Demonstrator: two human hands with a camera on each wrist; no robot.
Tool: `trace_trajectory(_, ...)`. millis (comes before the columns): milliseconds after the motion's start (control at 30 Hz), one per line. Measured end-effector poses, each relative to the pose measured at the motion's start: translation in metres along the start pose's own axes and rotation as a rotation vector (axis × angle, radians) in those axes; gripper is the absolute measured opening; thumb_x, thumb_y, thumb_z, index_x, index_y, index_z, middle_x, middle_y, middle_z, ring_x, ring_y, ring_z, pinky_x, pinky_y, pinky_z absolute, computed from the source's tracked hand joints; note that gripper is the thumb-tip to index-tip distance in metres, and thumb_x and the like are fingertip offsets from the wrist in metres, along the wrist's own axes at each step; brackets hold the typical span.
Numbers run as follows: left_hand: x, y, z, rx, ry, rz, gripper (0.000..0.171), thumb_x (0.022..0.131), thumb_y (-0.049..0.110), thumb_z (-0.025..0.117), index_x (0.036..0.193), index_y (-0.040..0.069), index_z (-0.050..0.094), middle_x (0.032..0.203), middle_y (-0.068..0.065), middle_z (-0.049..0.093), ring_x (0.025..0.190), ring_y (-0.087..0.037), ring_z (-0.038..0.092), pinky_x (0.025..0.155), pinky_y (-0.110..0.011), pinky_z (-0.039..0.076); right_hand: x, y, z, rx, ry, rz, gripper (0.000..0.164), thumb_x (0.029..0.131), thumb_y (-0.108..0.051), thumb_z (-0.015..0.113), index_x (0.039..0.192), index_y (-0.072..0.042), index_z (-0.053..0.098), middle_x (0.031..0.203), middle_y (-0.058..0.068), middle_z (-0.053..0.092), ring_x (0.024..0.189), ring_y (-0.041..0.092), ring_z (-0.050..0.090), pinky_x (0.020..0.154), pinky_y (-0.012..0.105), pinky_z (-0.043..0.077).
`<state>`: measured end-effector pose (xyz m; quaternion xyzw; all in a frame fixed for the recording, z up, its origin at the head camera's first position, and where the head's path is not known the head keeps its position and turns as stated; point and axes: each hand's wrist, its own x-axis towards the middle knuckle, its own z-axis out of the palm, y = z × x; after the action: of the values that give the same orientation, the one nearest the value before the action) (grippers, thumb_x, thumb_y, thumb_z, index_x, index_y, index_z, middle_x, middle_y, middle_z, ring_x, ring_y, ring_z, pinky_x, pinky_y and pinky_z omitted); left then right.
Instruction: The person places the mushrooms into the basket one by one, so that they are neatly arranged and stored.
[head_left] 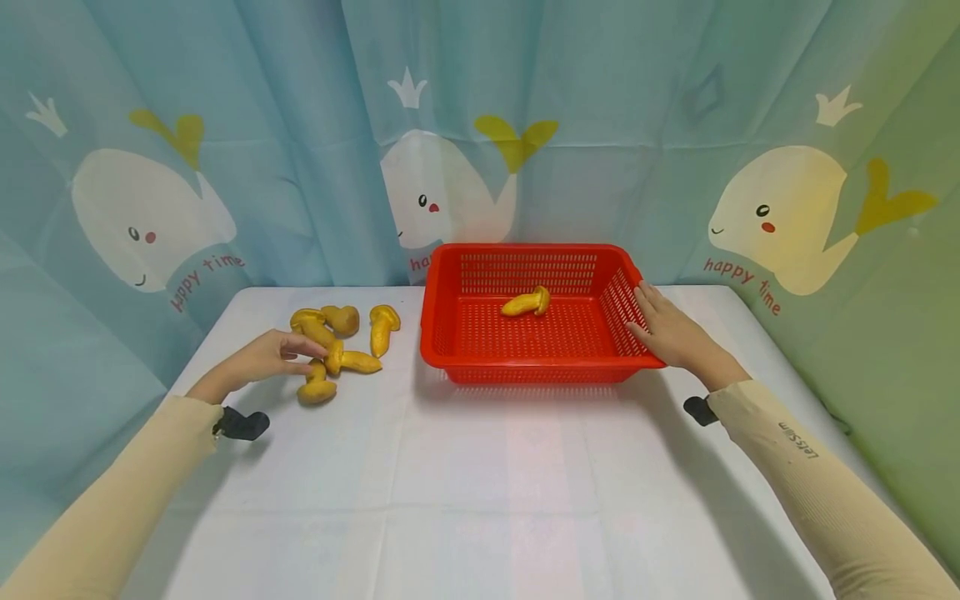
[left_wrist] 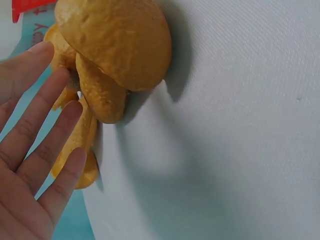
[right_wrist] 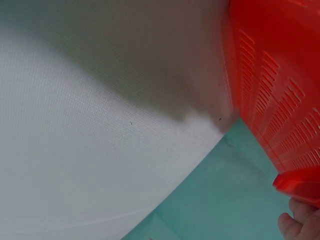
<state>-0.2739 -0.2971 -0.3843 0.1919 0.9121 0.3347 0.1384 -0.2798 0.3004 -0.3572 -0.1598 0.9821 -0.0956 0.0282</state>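
The table [head_left: 480, 483] runs wide toward me. Near its left edge, my loose left hand [head_left: 264, 360] is at five mushrooms [head_left: 382, 330]; my straight-fingered right hand [head_left: 678, 335] touches one basket [head_left: 540, 364]'s rim, a sixth mushroom [head_left: 522, 304] inside.

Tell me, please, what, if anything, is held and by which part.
Left hand holds nothing; right hand touches the red plastic basket's rim, its grip unclear.

Red "happy time" stands twice on the whale-print curtain [head_left: 630, 92], "ha" once more; the right sleeve [head_left: 813, 479] reads "Let'sSlim".
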Motion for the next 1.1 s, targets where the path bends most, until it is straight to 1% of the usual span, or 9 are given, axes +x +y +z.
trace_trajectory(133, -0.001, -0.002, 0.001, 0.001, -0.004, -0.004, 0.037, 0.086, 0.017, 0.067, 0.117, -0.003, 0.062, 0.119, -0.022, 0.062, 0.115, -0.039, 0.052, 0.103, -0.059, 0.036, 0.0, 0.001, 0.001, 0.0, -0.003, 0.001, 0.07, 0.099, -0.027, 0.042, 0.146, 0.011, 0.008, 0.153, 0.031, 0.004, 0.142, 0.046, 0.007, 0.115, 0.059, 0.013)
trace_trajectory(300, -0.002, -0.004, 0.003, 0.003, -0.013, -0.013, 0.039, 0.086, 0.016, 0.068, 0.118, -0.003, 0.061, 0.122, -0.023, 0.061, 0.118, -0.042, 0.05, 0.103, -0.059, 0.036, 0.0, 0.001, 0.001, 0.011, -0.003, 0.0, 0.07, 0.098, -0.027, 0.041, 0.146, 0.011, 0.007, 0.153, 0.031, 0.004, 0.142, 0.046, 0.007, 0.115, 0.059, 0.013)
trace_trajectory(500, 0.0, -0.007, 0.004, 0.003, -0.025, 0.001, 0.041, 0.084, 0.012, 0.068, 0.12, -0.006, 0.058, 0.124, -0.026, 0.057, 0.12, -0.044, 0.048, 0.103, -0.061, 0.035, 0.0, 0.001, 0.0, 0.01, 0.011, -0.008, 0.069, 0.099, -0.028, 0.04, 0.145, 0.012, 0.008, 0.153, 0.031, 0.005, 0.142, 0.046, 0.008, 0.115, 0.058, 0.013)
trace_trajectory(767, -0.002, -0.012, 0.004, -0.014, -0.036, 0.004, 0.043, 0.085, 0.011, 0.068, 0.122, -0.007, 0.057, 0.127, -0.027, 0.055, 0.121, -0.044, 0.047, 0.103, -0.057, 0.038, 0.0, 0.002, 0.002, 0.0, 0.013, -0.012, 0.069, 0.099, -0.028, 0.041, 0.145, 0.012, 0.009, 0.153, 0.031, 0.006, 0.142, 0.046, 0.008, 0.115, 0.058, 0.013)
trace_trajectory(1000, -0.008, -0.017, 0.003, 0.007, -0.01, -0.003, 0.044, 0.085, 0.014, 0.068, 0.123, -0.006, 0.056, 0.125, -0.027, 0.057, 0.117, -0.043, 0.051, 0.099, -0.055, 0.042, 0.0, 0.0, 0.0, 0.004, 0.005, -0.007, 0.069, 0.099, -0.029, 0.04, 0.145, 0.012, 0.008, 0.153, 0.031, 0.005, 0.142, 0.046, 0.008, 0.115, 0.058, 0.013)
trace_trajectory(1100, -0.012, -0.019, 0.002, 0.022, 0.0, -0.016, 0.044, 0.085, 0.015, 0.068, 0.123, -0.005, 0.057, 0.125, -0.025, 0.058, 0.115, -0.041, 0.053, 0.097, -0.049, 0.046, 0.0, 0.0, -0.001, 0.002, -0.007, 0.003, 0.07, 0.099, -0.029, 0.04, 0.146, 0.011, 0.007, 0.153, 0.031, 0.004, 0.142, 0.046, 0.007, 0.116, 0.058, 0.012)
